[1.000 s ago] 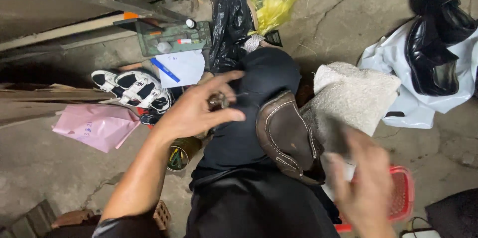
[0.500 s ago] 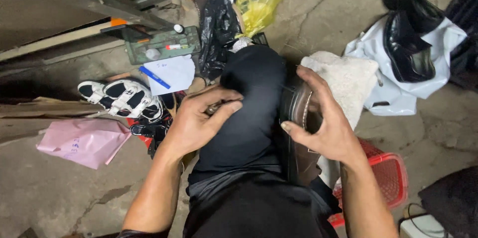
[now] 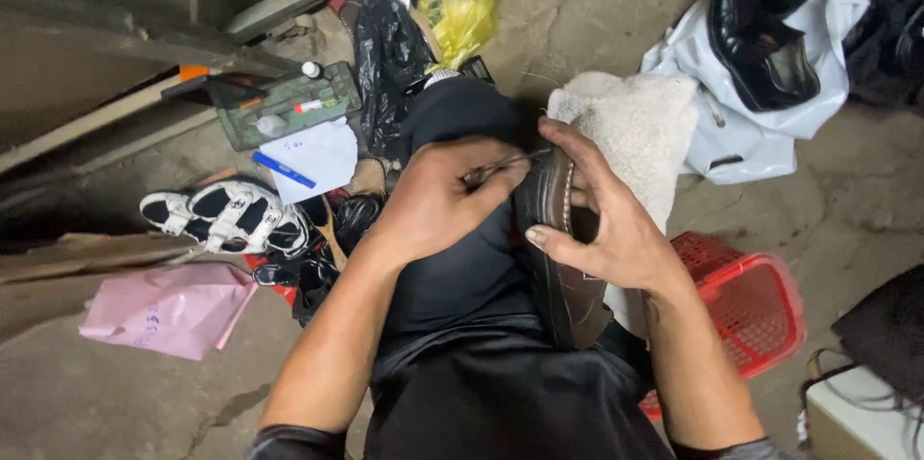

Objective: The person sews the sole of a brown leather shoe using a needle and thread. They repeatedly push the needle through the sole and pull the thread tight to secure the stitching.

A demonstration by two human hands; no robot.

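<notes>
Brown leather shoe (image 3: 563,272) sits on the person's lap, right hand (image 3: 606,219) wrapped around its upper edge, left hand (image 3: 438,200) pinching a thin needle-like tool (image 3: 500,166) against it.

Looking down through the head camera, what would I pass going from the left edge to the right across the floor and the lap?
Pink bag → black-and-white sandals → left hand with a thin tool → brown shoe held by the right hand → red basket → dark cloth.
</notes>
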